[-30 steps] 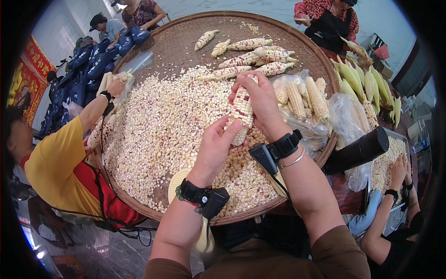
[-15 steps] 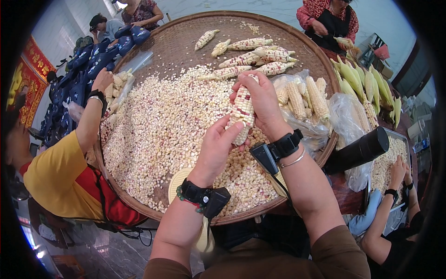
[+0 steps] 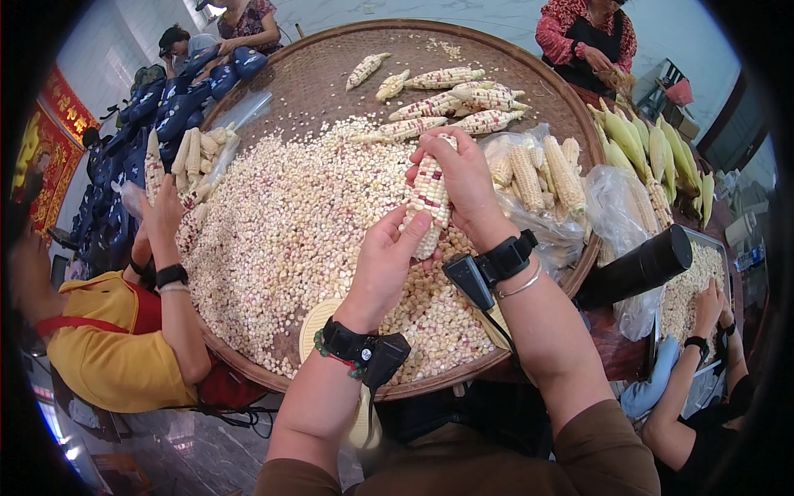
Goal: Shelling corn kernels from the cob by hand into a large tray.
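Note:
Between my hands, over the heap of loose kernels (image 3: 281,215), is an ear of corn (image 3: 430,192) with cream and dark red kernels. My right hand (image 3: 467,178) wraps round its upper part. Lower down, my left hand (image 3: 393,248) grips it with the thumb pressed on the kernels; the fingers behind the ear are partly hidden. The kernels lie in a wide round woven tray (image 3: 318,62). Several speckled ears (image 3: 430,107) rest at its far side. Stripped cobs (image 3: 529,178) fill a clear plastic bag to the right of my right hand.
A black cylindrical bottle (image 3: 637,269) leans by the tray's right rim. Green-husked corn (image 3: 662,149) is piled at far right, above a metal tray of kernels (image 3: 695,277). Co-workers sit left, far right and near right. More stripped cobs (image 3: 198,157) lie in a bag at left.
The left co-worker's arm has drawn back from the cobs, and that person now holds an ear upright. The far-right co-worker's hands have lowered. My thumb has shifted slightly; my grip is otherwise the same.

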### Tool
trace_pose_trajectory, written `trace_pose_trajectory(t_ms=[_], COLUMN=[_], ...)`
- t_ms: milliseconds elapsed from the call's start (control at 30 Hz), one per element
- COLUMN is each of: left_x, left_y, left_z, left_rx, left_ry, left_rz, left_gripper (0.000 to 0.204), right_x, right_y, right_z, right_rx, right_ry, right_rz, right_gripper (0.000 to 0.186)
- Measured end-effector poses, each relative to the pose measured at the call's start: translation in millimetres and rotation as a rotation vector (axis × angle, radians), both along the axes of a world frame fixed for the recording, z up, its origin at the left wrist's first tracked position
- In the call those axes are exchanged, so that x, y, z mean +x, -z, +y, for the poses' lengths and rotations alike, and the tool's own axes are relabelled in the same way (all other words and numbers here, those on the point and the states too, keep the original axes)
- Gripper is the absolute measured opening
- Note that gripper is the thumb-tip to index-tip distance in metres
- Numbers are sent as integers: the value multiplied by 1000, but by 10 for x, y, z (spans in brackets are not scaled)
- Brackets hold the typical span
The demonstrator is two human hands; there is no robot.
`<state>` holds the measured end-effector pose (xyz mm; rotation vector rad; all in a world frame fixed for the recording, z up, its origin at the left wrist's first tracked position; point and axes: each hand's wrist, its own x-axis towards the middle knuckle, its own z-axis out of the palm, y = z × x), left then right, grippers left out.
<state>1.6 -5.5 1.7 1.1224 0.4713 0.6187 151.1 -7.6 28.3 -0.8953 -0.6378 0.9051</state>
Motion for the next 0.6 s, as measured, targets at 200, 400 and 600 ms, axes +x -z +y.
trace_pose_trajectory(t_ms=[200, 400, 600], left_x=[-8, 4, 7], left_y=[-1, -15, -20], left_z=[1, -10, -3], left_rx=[6, -14, -107], left_ry=[13, 21, 25], left_rz=[-19, -47, -107], left_gripper=[30, 30, 33], right_x=[11, 17, 12], right_y=[1, -8, -19], right_z=[7, 3, -2], right_rx=[-3, 3, -10], right_ry=[-2, 12, 12], right_rz=[-8, -13, -9], right_gripper=[16, 15, 15])
